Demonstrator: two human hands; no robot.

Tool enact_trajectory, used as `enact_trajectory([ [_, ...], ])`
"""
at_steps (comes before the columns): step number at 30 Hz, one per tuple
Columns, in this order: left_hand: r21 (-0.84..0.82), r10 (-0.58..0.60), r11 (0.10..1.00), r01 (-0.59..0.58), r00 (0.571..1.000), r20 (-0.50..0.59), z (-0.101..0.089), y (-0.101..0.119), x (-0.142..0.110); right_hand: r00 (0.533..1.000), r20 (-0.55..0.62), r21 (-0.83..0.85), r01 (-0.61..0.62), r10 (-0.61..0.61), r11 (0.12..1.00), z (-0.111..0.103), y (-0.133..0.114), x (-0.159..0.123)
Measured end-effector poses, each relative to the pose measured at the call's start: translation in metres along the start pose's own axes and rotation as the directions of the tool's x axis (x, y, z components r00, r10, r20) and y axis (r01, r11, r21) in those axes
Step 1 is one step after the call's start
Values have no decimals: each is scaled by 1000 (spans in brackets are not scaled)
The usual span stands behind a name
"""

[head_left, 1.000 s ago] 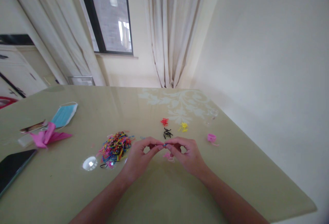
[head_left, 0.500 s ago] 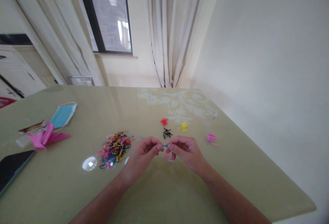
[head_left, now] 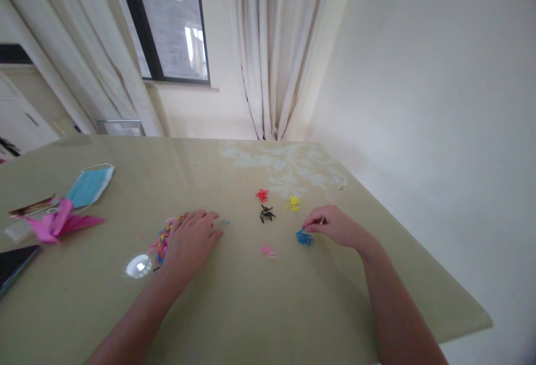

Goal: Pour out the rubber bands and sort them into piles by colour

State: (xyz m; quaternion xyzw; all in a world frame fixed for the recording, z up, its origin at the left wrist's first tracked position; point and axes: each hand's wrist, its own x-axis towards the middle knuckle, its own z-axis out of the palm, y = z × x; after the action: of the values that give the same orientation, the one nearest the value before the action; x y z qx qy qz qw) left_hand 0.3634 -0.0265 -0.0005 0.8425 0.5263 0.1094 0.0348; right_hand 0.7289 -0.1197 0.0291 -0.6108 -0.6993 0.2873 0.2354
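Observation:
My left hand (head_left: pixel 193 242) lies with fingers apart over a mixed heap of colourful small rubber bands (head_left: pixel 161 244), hiding most of it. At the right, my right hand (head_left: pixel 330 224) is closed in a pinch at the edge of a pile of blue rubber bands (head_left: pixel 305 237), with a blue band at its fingertips. Between the hands are small piles of red bands (head_left: pixel 262 195), black bands (head_left: pixel 267 214) and pink bands (head_left: pixel 268 251). Yellow bands (head_left: pixel 292 203) lie just beyond my right hand. A single pale blue band (head_left: pixel 226 222) rests beside my left fingertips.
On the left of the table (head_left: pixel 234 309) are a pink folded paper piece (head_left: pixel 62 222), a blue face mask (head_left: pixel 91 185) and a dark phone (head_left: pixel 17 264). A small clear item (head_left: pixel 341 182) sits near the right edge, with a wall (head_left: pixel 439 102) beyond.
My hands have parted from holding a blue band between them. The left moved onto the mixed heap, and the right moved right to the blue pile, now uncovered. The view has shifted slightly.

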Motion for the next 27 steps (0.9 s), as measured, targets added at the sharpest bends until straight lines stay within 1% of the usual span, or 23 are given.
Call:
enact_trajectory([
  [3, 44, -10, 999, 8, 998, 55, -1, -4, 1, 1000, 12, -45, -10, 10, 999, 2, 8, 1],
  [5, 49, -4, 999, 1, 998, 66, -1, -4, 2, 1000, 14, -72, 1, 0, 997, 2, 11, 2],
  [9, 31, 45, 998, -46, 998, 36, 4, -1, 6, 999, 21, -70, 35, -33, 997, 2, 14, 1],
  [13, 57, 78, 995, -78, 997, 0, 10, 4, 9, 1000, -17, -87, -17, 15, 996, 3, 12, 1],
  [15, 70, 85, 994, -84, 996, -16, 12, 5, 9, 999, -48, -126, -25, 19, 992, 5, 10, 2],
  [16, 73, 91, 993, -89, 996, -23, 13, 6, 9, 996, -83, -151, -23, 10, 988, 6, 8, 3],
  [18, 67, 103, 993, -100, 994, -39, 15, 7, 8, 981, -190, -204, -11, -28, 979, 11, 3, 7],
  [20, 47, 119, 992, -117, 992, -51, 18, 7, 8, 952, -294, -239, 11, -83, 971, 18, -5, 11],
  [22, 28, 133, 991, -132, 990, -51, 20, 8, 9, 930, -341, -252, 48, -135, 966, 30, -14, 14],
  [25, 31, 141, 990, -139, 989, -47, 23, 10, 12, 921, -341, -263, 97, -186, 960, 52, -28, 19],
  [27, 37, 154, 988, -151, 985, -74, 24, 12, 13, 920, -333, -255, 122, -205, 959, 68, -37, 20],
])
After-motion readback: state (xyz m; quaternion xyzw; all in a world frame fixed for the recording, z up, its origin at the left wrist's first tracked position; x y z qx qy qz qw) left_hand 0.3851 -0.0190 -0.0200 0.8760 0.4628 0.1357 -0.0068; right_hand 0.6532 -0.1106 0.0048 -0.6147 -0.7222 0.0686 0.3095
